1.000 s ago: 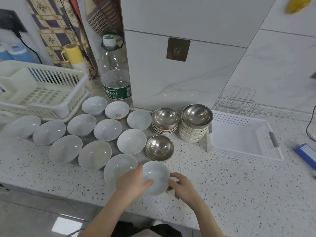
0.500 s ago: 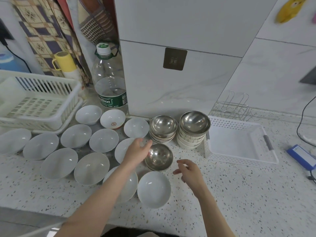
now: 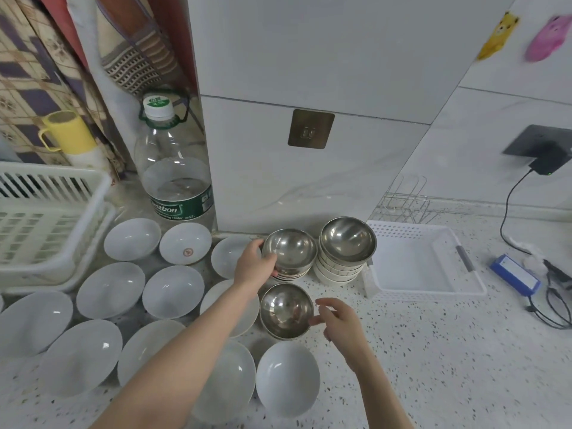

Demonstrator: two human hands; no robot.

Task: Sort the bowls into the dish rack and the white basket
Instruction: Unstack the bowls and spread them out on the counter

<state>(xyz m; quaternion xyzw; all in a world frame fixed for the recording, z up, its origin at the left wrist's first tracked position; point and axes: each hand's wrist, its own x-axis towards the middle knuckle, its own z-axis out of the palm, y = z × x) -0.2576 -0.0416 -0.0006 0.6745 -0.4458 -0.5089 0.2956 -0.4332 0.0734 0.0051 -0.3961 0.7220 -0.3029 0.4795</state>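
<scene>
Several white bowls lie spread over the counter's left half, one of them (image 3: 288,377) nearest the front edge. A lone steel bowl (image 3: 286,309) stands behind it. Two stacks stand at the back: a steel bowl (image 3: 289,247) on a low stack, and another steel bowl (image 3: 348,239) on a stack of white bowls. My left hand (image 3: 252,264) grips the left side of the low stack's steel bowl. The fingertips of my right hand (image 3: 339,320) touch the lone steel bowl's right rim. The white dish rack (image 3: 46,212) is at the far left, the white basket (image 3: 424,261) at the right.
A large water bottle (image 3: 175,168) and a yellow mug (image 3: 66,131) stand at the back left. A wire rack (image 3: 402,202) sits behind the basket. A blue box (image 3: 515,274), cables and a plugged-in charger (image 3: 548,159) occupy the far right.
Both hands let go of the white bowl near the front edge. My left hand rose to the low stack's steel bowl, and my right hand moved to the lone steel bowl's rim.
</scene>
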